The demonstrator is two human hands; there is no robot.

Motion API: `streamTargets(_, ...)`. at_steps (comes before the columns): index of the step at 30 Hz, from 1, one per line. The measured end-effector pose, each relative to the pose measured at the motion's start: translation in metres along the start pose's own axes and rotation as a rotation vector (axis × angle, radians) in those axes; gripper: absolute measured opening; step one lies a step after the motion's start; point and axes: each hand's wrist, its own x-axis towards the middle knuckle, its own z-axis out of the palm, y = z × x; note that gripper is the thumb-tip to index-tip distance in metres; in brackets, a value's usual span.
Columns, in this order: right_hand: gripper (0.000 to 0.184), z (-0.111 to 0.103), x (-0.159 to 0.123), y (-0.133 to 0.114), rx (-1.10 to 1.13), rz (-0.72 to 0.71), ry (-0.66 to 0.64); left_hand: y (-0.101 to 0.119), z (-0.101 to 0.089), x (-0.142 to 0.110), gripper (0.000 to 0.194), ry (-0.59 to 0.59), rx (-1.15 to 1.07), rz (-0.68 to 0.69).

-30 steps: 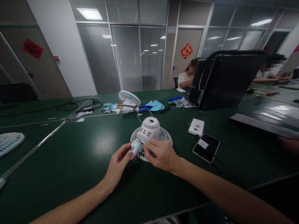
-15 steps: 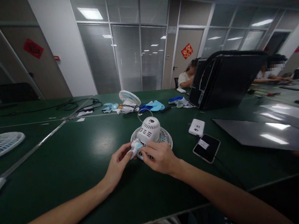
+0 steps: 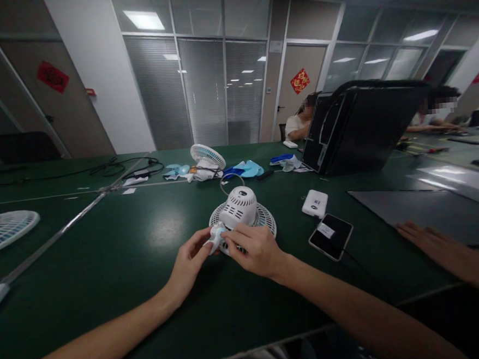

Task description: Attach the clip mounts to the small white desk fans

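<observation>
A white fan (image 3: 241, 206) lies grille-down in front of me, its rounded motor housing facing up and a thin cable looping behind it. At its near left side, a small white part with a light-blue piece (image 3: 216, 237) sits between my hands. My left hand (image 3: 190, 259) is closed on the white side of this part, thumb and fingers pinching it. My right hand (image 3: 255, 249) has its fingers bent in against the light-blue side, just below the motor housing. Fingers hide much of the part, so whether it joins the fan cannot be seen.
Right of the fan lie a white power bank (image 3: 315, 203) and a phone (image 3: 331, 237) with a cable. Another person's hand (image 3: 441, 250) rests by a grey flat panel (image 3: 430, 212). Behind stand a second fan (image 3: 207, 160), blue fan blades (image 3: 249, 169) and a large black case (image 3: 367, 127).
Another person's hand has come in from the right onto the table, and the flat panel there has shifted slightly. My hands have barely moved around the small part.
</observation>
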Motion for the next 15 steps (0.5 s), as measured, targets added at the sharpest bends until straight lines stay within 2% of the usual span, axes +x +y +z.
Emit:
streamTargets(4,0.021,-0.0008,0.0002,0.0036,-0.027,0.052,0.002,0.0003,-0.0003,-0.0009,0.04,-0.003,0.009,-0.013)
streamTargets(15,0.02,-0.0002,-0.001,-0.001,-0.003,0.013,-0.043,-0.0039,-0.0025,-0.0004,0.038,0.011,0.033,-0.005)
